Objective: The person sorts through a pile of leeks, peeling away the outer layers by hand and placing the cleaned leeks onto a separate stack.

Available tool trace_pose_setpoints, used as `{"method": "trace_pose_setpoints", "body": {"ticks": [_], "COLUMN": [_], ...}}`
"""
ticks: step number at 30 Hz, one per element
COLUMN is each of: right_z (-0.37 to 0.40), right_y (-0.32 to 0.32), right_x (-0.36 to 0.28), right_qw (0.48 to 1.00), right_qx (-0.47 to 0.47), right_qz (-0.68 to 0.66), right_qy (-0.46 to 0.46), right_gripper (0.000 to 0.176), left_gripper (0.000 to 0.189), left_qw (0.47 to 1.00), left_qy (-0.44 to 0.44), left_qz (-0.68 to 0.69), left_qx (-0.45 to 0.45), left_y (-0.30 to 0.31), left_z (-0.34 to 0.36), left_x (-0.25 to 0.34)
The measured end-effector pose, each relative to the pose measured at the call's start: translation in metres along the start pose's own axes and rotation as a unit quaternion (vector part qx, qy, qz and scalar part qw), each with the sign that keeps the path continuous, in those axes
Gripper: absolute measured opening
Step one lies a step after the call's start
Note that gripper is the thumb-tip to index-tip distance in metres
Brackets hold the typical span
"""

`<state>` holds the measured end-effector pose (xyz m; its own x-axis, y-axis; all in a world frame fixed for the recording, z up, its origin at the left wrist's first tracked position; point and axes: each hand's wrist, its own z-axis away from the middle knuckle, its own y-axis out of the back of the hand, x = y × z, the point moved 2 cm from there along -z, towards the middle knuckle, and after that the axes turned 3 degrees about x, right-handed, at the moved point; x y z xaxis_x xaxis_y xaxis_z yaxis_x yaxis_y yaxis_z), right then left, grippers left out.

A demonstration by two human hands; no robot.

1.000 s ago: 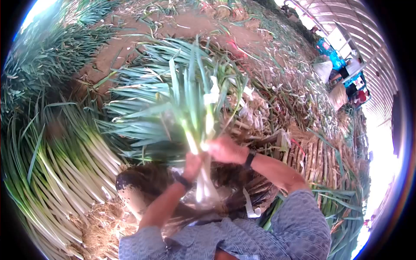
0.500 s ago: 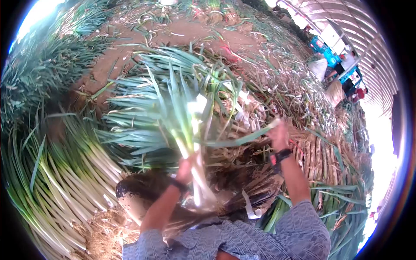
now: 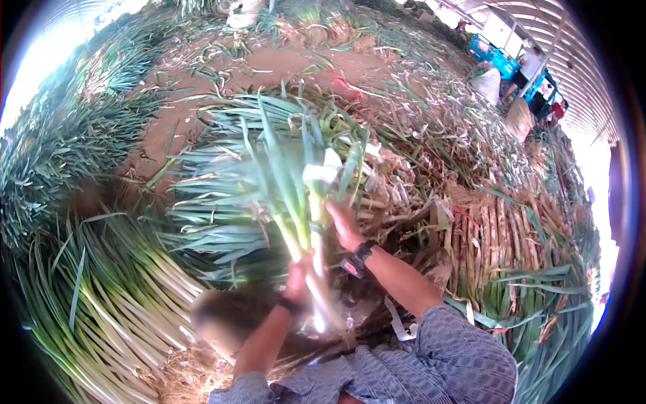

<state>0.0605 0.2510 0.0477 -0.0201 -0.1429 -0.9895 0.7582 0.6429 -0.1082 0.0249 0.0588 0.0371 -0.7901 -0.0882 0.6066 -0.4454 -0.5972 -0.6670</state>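
My left hand (image 3: pixel 298 277) is wrapped round the pale shafts of a few long green onions (image 3: pixel 291 236), held upright with the green leaves up and the roots down near my lap. A folded-down whitish leaf piece (image 3: pixel 323 172) shows near their top. My right hand (image 3: pixel 346 227) is beside the upper shafts, fingers stretched toward them; whether it touches a leaf is hard to see. Behind them lies a heap of green onions (image 3: pixel 222 182) with its leaves pointing left. Clean white-shafted green onions (image 3: pixel 134 283) lie in a row by my left side.
Dry peeled leaves (image 3: pixel 397 175) litter the ground beyond my right hand. Unpeeled, brownish onion stalks (image 3: pixel 494 236) lie to the right. Another leafy pile (image 3: pixel 74 148) is at the far left. Farther back are sacks (image 3: pixel 519 120), a blue vehicle (image 3: pixel 494 57) and people (image 3: pixel 530 66).
My right hand has come back from the right to the onion shafts; the long green leaf it was pulling away is no longer in it. My left hand keeps its hold.
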Motion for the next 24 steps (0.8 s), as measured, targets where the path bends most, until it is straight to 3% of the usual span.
{"method": "trace_pose_setpoints", "body": {"ticks": [1, 4, 5, 8, 11, 12, 15, 16, 17, 18, 21, 22, 24], "right_z": [-0.001, 0.017, 0.047, 0.08, 0.099, 0.109, 0.138, 0.149, 0.166, 0.183, 0.202, 0.21, 0.218], "right_y": [0.017, 0.03, 0.016, 0.023, 0.026, 0.025, 0.021, 0.024, 0.017, 0.016, 0.031, 0.037, 0.035], "right_x": [0.029, 0.098, 0.063, -0.014, -0.052, -0.057, -0.039, -0.045, -0.065, -0.061, -0.068, -0.069, -0.093], "right_qw": [1.0, 0.973, 0.98, 0.962, 0.909, 0.891, 0.86, 0.821, 0.778, 0.791, 0.684, 0.669, 0.658], "right_qx": [0.011, -0.088, -0.078, -0.143, -0.293, -0.329, -0.42, -0.454, -0.484, -0.522, -0.609, -0.638, -0.633], "right_qz": [0.024, 0.206, 0.16, 0.132, 0.239, 0.235, 0.231, 0.266, 0.297, 0.257, 0.288, 0.225, 0.23], "right_qy": [-0.009, 0.051, -0.088, -0.193, -0.177, -0.208, -0.176, -0.221, -0.269, -0.187, -0.278, -0.308, -0.335], "right_gripper": [0.037, 0.026, 0.025, 0.024, 0.024, 0.027, 0.035, 0.036, 0.038, 0.038, 0.035, 0.029, 0.027], "left_gripper": [0.035, 0.041, 0.042, 0.047, 0.048, 0.048, 0.047, 0.045, 0.044, 0.043, 0.04, 0.039, 0.038], "left_qw": [1.0, 0.999, 0.999, 0.998, 0.997, 0.997, 0.993, 0.998, 0.999, 1.0, 0.999, 0.996, 0.988], "left_qy": [-0.009, 0.021, 0.031, 0.029, -0.026, -0.048, -0.113, -0.062, -0.039, -0.015, 0.003, -0.011, 0.005], "left_qz": [-0.004, 0.031, 0.043, 0.019, 0.028, 0.028, 0.016, -0.009, -0.006, -0.004, 0.05, 0.093, 0.149], "left_qx": [-0.002, -0.004, 0.004, 0.051, 0.06, 0.045, -0.029, 0.022, 0.014, 0.006, -0.007, -0.006, -0.036], "left_y": [0.002, 0.01, 0.017, 0.041, 0.065, 0.075, 0.092, 0.081, 0.083, 0.086, 0.075, 0.069, 0.071], "left_z": [-0.003, -0.014, -0.017, -0.028, -0.055, -0.063, -0.068, -0.076, -0.077, -0.074, -0.063, -0.058, -0.066], "left_x": [0.0, -0.003, -0.006, -0.02, -0.047, -0.054, -0.063, -0.055, -0.052, -0.046, -0.023, -0.014, -0.011]}}
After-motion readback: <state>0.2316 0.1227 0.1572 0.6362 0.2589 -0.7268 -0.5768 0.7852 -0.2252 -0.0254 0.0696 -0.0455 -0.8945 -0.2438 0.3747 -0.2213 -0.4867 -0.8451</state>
